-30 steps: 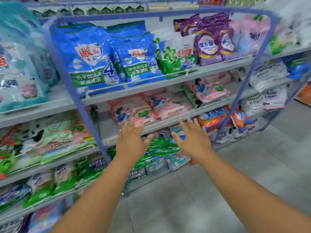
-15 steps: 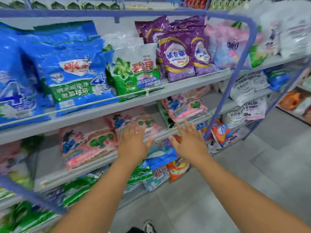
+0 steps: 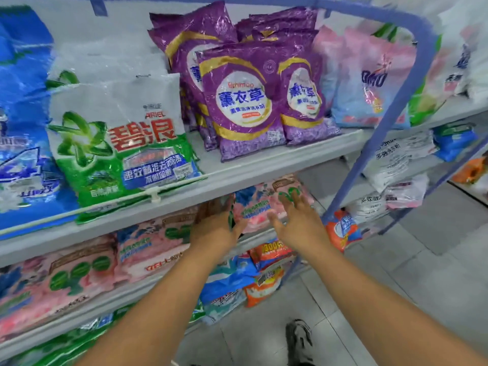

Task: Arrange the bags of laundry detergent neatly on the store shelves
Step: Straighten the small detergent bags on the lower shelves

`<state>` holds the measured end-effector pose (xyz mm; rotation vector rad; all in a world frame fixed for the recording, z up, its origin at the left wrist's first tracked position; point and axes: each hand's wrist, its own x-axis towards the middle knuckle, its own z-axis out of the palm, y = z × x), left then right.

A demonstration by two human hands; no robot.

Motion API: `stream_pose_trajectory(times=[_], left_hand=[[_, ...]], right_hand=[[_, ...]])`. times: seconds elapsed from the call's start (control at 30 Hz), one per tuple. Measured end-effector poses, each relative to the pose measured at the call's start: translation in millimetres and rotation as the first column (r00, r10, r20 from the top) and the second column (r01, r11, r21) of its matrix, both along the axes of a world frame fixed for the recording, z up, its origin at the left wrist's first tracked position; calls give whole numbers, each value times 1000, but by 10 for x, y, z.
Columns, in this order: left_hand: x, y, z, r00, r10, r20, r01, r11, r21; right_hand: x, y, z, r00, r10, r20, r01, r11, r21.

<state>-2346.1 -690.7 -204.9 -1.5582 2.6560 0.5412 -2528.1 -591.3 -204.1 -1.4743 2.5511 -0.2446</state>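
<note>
A shop: tiered shelves (image 3: pixel 237 178) stacked with packaged detergent bags (image 3: pixel 243 101).

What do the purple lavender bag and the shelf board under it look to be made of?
Purple lavender detergent bag: looks like thin glossy plastic film, judging by its crinkles and bright glare. Pale grey shelf board: smooth, matte, flat-edged; probably painted metal, though the look leaves that open.

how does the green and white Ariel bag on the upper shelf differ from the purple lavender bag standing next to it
The green and white Ariel plastic bag looks larger and stands alone at the shelf's front edge, leaning back; the glossy purple lavender bag looks smaller and fronts a cluster of matching purple bags. The Ariel bag has red characters and a green swirl; the purple one has blue characters in a white oval. Both stand on the same upper shelf, labels facing out.
</note>
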Motion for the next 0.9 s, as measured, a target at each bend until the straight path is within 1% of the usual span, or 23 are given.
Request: stream_pose_trajectory(times=[0.07, 0.17, 0.23, 0.3, 0.33, 0.37, 0.43, 0.47, 0.5, 0.57, 0.63, 0.67, 0.7, 0.73, 0.8, 0.83, 0.9], left_hand=[[-276, -62, -86, 995, 97, 35, -100, 989, 109], [-706, -118, -198, 960, 280, 17, -272, 917, 292], [-926, -116, -251, 913, 407, -26, -372, 856, 358], [-1071, -90, -324, 860, 506, -73, -443, 809, 388], [-1131, -83, -353, 814, 561, -151, -472, 789, 393], [-1170, -84, -396, 738, 622, -262, -489, 760, 429], [-1235, -67, -454, 547, 689, -476, -461, 722, 516], [-1250, -79, -486, 482, 689, -542, -441, 725, 529], [-1255, -105, -535, 456, 678, -577, -431, 735, 523], [-1268, -140, -567, 414, 701, -581, -416, 714, 564], [-1258, -169, -599, 371, 744, -556, -396, 668, 630], [-1244, -173, -626, 354, 759, -547, -388, 651, 653], [-1218, -147, -624, 346, 771, -535, -381, 636, 671], [-1197, -122, -606, 351, 776, -525, -366, 629, 685], [-1096, -95, -601, 369, 787, -495, -330, 609, 721], [-1049, -57, -563, 388, 793, -469, -316, 593, 741], [-939, -28, -527, 375, 815, -442, -301, 558, 773]], right_hand=[[-320, -124, -55, 999, 40, 4, -40, 999, 14], [-831, -337, -181, 995, 91, 47, -93, 995, 48], [-1149, -494, -236, 987, 128, 93, -131, 991, 31], [-1411, -624, -262, 974, 165, 157, -169, 986, 11], [-1505, -675, -275, 963, 167, 212, -175, 984, 19], [-1571, -714, -288, 953, 157, 259, -176, 983, 52], [-1660, -770, -373, 929, 127, 346, -173, 979, 107], [-1685, -791, -428, 912, 107, 396, -157, 983, 96], [-1710, -823, -468, 882, 69, 466, -105, 993, 53], [-1767, -891, -532, 788, -4, 615, 35, 999, -39], [-1814, -919, -600, 689, -31, 724, 98, 994, -51], [-1824, -907, -604, 624, -34, 781, 100, 994, -36], [-1843, -911, -628, 533, -36, 846, 100, 995, -21], [-1858, -904, -636, 425, -41, 904, 96, 995, 0], [-1899, -896, -634, 259, -59, 964, 76, 996, 40], [-1906, -890, -621, 214, -67, 975, 52, 997, 58], [-1910, -866, -630, 149, -94, 984, 1, 995, 95]])
